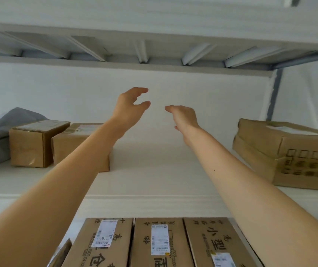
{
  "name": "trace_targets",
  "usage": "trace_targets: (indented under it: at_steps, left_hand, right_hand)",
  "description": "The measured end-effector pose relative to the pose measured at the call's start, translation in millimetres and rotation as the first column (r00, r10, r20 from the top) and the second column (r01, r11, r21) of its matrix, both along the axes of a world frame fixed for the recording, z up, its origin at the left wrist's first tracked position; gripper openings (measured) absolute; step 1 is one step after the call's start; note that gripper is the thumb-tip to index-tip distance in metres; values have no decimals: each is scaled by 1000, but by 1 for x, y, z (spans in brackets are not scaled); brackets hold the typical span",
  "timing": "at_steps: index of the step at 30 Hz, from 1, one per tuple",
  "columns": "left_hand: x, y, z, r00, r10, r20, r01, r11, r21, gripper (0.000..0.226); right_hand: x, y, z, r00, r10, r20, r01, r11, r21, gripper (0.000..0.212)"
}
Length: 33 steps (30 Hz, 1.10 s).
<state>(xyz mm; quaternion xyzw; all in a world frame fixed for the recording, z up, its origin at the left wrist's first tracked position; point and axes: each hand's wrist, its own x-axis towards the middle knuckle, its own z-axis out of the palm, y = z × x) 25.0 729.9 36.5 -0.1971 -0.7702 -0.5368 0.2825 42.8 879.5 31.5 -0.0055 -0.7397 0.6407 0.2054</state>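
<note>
**A:** While the left hand (pixel 130 108) and right hand (pixel 183 117) hover over the shelf (pixel 154 170), fingers loosely apart and holding nothing, what's nearest?

**B:** The small box (pixel 65 141), left of the gap, partly behind the left forearm. I'd take it by both sides, palms flat, and slide it forward before lifting.

I count at least six cardboard boxes (pixel 28 146): three on the shelf (pixel 154 170), three below. One or two grey bags (pixel 4 124), hard to tell.
</note>
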Motion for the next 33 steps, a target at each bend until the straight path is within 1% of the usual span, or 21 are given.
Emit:
trace_targets:
  at_steps: [4, 10, 12, 15, 19, 22, 24, 26, 29, 30, 33]
  left_hand:
    - [14, 81, 11, 989, -139, 43, 139, 990, 14, 42]
    - [25, 181, 11, 962, -252, 109, 251, 968, 27, 42]
    - [27, 210, 7, 945, -287, 154, 286, 958, 30, 43]
    - [25, 246, 0, 908, -336, 252, 338, 940, 36, 47]
    - [22, 287, -14, 844, -346, 409, 373, 928, 14, 61]
    - [19, 310, -28, 810, -330, 484, 395, 918, -35, 68]
    - [16, 318, -36, 781, -328, 532, 408, 912, -37, 69]
    - [12, 321, -41, 711, -375, 596, 441, 897, 38, 75]
    - [6, 320, -45, 597, -447, 666, 478, 865, 151, 89]
    - [4, 319, -47, 571, -461, 679, 476, 860, 184, 94]
    - [1, 315, -51, 522, -496, 694, 444, 852, 275, 95]
  right_hand:
    - [19, 73, 13, 994, -96, -57, 100, 993, 62, 34]
    - [38, 180, 12, 967, -222, -128, 242, 955, 172, 44]
    - [47, 213, 11, 958, -244, -148, 271, 940, 209, 48]
    - [60, 260, 13, 945, -286, -158, 320, 905, 279, 48]
    - [75, 315, 19, 932, -354, -77, 356, 857, 371, 40]
    - [84, 344, 19, 913, -403, 57, 340, 833, 437, 35]
    - [85, 356, 14, 893, -430, 132, 319, 813, 487, 38]
    - [87, 364, 11, 878, -444, 178, 293, 793, 533, 35]
    - [88, 369, 11, 871, -423, 249, 259, 827, 500, 24]
    - [88, 371, 11, 869, -420, 260, 261, 837, 481, 22]
    - [85, 377, 9, 876, -391, 281, 258, 874, 413, 19]
